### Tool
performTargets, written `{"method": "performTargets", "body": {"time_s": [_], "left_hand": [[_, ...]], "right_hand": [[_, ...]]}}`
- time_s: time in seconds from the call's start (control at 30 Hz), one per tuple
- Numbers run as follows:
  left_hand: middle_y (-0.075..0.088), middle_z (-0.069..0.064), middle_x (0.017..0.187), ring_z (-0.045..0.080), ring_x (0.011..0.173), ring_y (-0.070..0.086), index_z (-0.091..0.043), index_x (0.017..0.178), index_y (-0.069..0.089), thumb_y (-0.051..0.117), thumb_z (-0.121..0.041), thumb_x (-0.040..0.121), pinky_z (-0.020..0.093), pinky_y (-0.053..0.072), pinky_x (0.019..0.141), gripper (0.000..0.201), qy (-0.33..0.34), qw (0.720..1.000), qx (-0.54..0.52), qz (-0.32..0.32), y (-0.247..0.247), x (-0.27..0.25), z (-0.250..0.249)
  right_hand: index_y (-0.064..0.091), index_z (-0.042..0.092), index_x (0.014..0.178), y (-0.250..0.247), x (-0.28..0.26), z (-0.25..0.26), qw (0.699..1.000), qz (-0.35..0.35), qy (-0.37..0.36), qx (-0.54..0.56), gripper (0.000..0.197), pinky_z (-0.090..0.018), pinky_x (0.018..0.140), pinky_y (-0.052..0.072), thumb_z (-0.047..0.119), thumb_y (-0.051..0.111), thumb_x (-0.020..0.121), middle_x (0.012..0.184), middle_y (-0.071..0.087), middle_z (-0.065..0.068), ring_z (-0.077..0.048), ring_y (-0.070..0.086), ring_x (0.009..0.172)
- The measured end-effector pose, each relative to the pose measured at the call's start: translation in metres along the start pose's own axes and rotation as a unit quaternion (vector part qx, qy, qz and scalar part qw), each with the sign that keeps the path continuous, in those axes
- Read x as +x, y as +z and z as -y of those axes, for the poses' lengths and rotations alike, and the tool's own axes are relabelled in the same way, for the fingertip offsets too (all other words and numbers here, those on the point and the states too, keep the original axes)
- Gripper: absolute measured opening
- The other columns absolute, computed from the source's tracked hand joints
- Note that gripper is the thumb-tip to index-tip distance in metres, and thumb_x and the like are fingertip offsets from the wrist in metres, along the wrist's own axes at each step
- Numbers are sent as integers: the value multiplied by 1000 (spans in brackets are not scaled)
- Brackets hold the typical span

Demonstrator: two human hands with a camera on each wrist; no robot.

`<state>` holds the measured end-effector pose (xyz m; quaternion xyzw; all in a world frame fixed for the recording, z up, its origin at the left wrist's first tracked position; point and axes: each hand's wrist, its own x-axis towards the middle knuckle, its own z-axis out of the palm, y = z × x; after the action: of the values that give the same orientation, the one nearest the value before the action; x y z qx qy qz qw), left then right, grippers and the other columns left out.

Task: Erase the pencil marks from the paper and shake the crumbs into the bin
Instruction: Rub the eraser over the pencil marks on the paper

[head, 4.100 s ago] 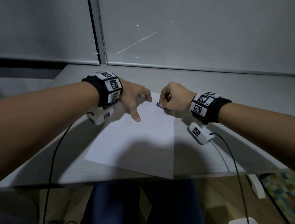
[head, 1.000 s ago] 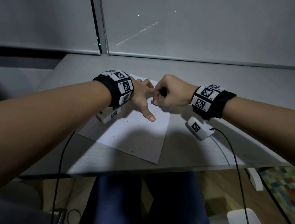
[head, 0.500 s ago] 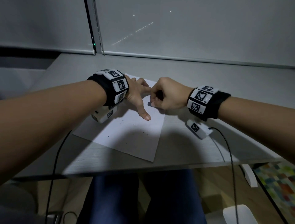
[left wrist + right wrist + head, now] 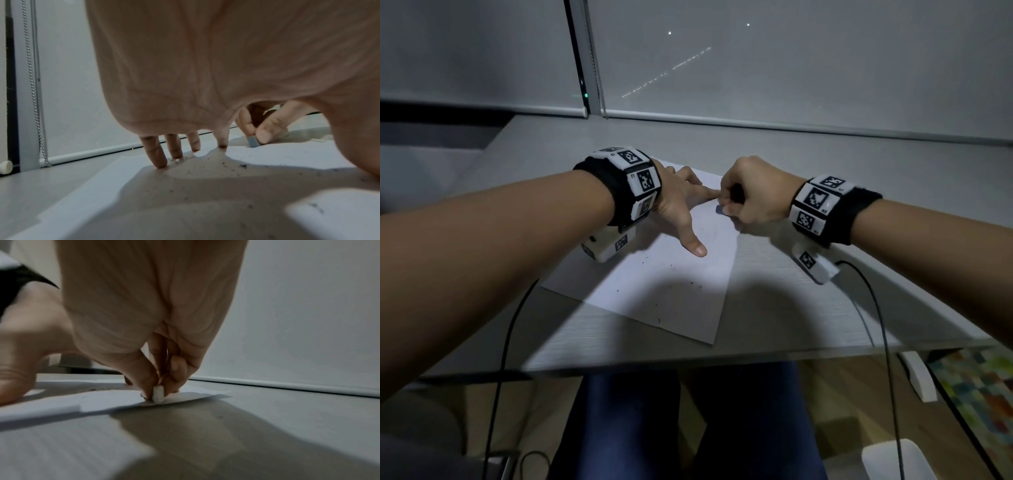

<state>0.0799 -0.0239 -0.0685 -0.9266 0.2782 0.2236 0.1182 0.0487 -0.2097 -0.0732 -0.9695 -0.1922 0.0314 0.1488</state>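
A white sheet of paper lies slanted on the grey desk, dotted with dark eraser crumbs. My left hand presses it flat with spread straight fingers and thumb. My right hand pinches a small eraser between thumb and fingers, its tip on the paper near the sheet's far right edge. The eraser shows bluish in the left wrist view and white in the right wrist view. Crumbs lie under my left palm. No bin is clearly in view.
The grey desk runs to a window with lowered blinds and a bead chain. Cables hang from both wrist cameras over the desk's front edge. A white object sits on the floor at the lower right.
The paper sits turned and shifted left compared with four seconds ago. Over the last second both hands stay close together, the right hand making small moves with the eraser near the left index finger.
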Motion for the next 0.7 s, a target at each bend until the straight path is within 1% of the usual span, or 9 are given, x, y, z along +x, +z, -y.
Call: {"method": "performTargets", "body": {"time_s": [0.13, 0.2, 0.27, 0.3, 0.37, 0.5, 0.6, 0.63, 0.7], "left_hand": [[16, -4, 166, 36, 148, 29, -64, 155, 7, 69, -98, 43, 58, 35, 109, 132, 2, 1000, -1, -8, 0, 0, 0], [15, -4, 167, 37, 149, 28, -65, 156, 4, 67, -99, 40, 59, 34, 110, 136, 4, 1000, -7, -6, 0, 1, 1], [13, -5, 168, 37, 150, 27, -63, 158, -1, 64, -100, 34, 59, 34, 112, 145, 1, 1000, -6, -2, -1, 1, 0], [13, -6, 168, 37, 149, 27, -62, 159, -3, 64, -100, 33, 59, 34, 113, 148, -2, 1000, -6, 1, -1, 1, 0], [13, -6, 168, 36, 148, 28, -61, 160, -4, 66, -99, 37, 57, 34, 112, 147, -4, 1000, -11, 2, -1, 1, 1], [16, -3, 166, 37, 148, 29, -63, 158, 0, 69, -98, 41, 56, 35, 109, 140, 2, 1000, -10, -9, 0, 1, 0], [13, -4, 169, 39, 150, 26, -55, 162, -5, 64, -100, 35, 58, 33, 115, 152, -5, 1000, -6, -2, -1, 0, -2], [13, -4, 169, 39, 151, 26, -54, 163, -6, 65, -99, 37, 59, 32, 116, 152, -8, 1000, -8, -2, -1, -1, -1], [20, -3, 167, 35, 153, 28, -55, 162, 0, 71, -95, 46, 59, 32, 117, 142, -10, 1000, -27, -11, -1, -4, 1]], "right_hand": [[75, 12, 78, 2, -8, 7, 999, 31, -29, -11, 12, -28, 71, 62, 13, 76, 89, 61, 74, 8, -2, 71, 60], [74, 14, 75, 0, -7, 6, 999, 26, -29, -16, 15, -27, 69, 59, 16, 77, 90, 61, 74, 6, 0, 69, 58], [73, 14, 72, -1, 0, -4, 1000, 9, -11, -19, 18, -29, 72, 62, 14, 77, 90, 62, 75, 5, 7, 70, 60], [73, 14, 72, -3, 3, -8, 1000, 3, -5, -17, 18, -31, 76, 64, 13, 76, 90, 63, 76, 5, 7, 72, 65], [75, 14, 74, -2, 2, -7, 1000, -2, -6, -22, 14, -33, 78, 65, 13, 75, 88, 68, 78, 5, -5, 76, 73], [77, 14, 76, 1, -9, 2, 999, 28, -30, -30, 10, -21, 66, 55, 14, 76, 86, 70, 76, 5, -1, 66, 61], [77, 14, 77, -4, -3, -9, 999, -10, 9, -41, 11, -32, 71, 62, 18, 78, 88, 73, 76, 2, -11, 70, 67], [77, 15, 77, -7, -1, -11, 999, -25, 21, -40, 11, -37, 73, 64, 19, 77, 87, 74, 77, 2, -15, 72, 70], [76, 16, 75, -9, 0, -8, 998, -48, 13, -30, 12, -40, 67, 63, 23, 75, 84, 71, 75, -2, -17, 68, 64]]}}
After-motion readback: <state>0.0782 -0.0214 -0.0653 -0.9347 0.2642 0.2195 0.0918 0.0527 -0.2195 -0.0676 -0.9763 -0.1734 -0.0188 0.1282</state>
